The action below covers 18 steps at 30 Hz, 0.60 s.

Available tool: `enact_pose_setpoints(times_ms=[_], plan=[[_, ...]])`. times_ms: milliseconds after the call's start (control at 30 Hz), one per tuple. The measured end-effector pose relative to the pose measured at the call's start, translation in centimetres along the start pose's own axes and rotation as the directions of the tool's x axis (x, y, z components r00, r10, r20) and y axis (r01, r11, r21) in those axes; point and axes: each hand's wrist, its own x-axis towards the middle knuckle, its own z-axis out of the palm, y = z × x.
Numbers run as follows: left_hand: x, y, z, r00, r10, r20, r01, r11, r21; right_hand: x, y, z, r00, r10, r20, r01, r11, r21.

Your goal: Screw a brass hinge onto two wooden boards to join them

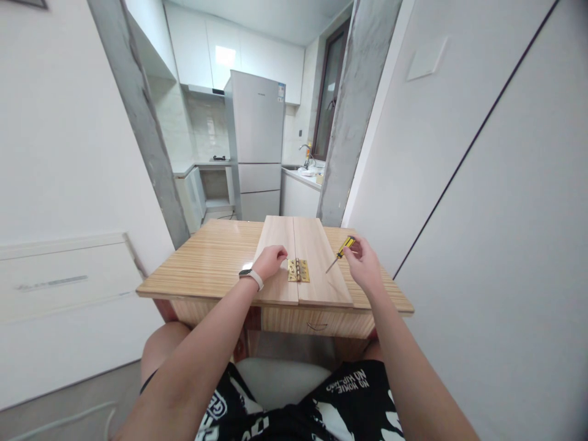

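Observation:
Two pale wooden boards lie side by side on the table, a left board [275, 236] and a right board [324, 291]. A brass hinge [298, 270] spans the seam between them. My left hand [270, 262], with a pale-banded watch on its wrist, is closed just left of the hinge, its fingertips pinched together; anything between them is too small to make out. In my right hand [364, 264] is a screwdriver [345, 245] with a yellow and black handle. Its metal tip points down to the left, over the right board, apart from the hinge.
The wood-grain table [206, 257] has a drawer [316, 321] at its front, close to my knees. A wall [459, 202] stands close on the right. Beyond the table are a silver fridge [260, 122], white cabinets and a sink counter [301, 184].

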Motion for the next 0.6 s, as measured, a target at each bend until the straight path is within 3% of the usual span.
enact_pose_setpoints(times_ms=[133, 600], plan=[[0.6, 0.6, 0.3, 0.996, 0.065, 0.066, -0.063, 0.998, -0.030, -1.2, 1.0, 1.1, 0.998, 0.011, -0.054, -0.002, 0.986, 0.168], [0.9, 1.8, 1.7, 0.986, 0.116, 0.119, -0.121, 0.992, 0.035, -2.3, 0.4, 2.3, 1.000, -0.011, -0.027, 0.017, 0.973, 0.228]])
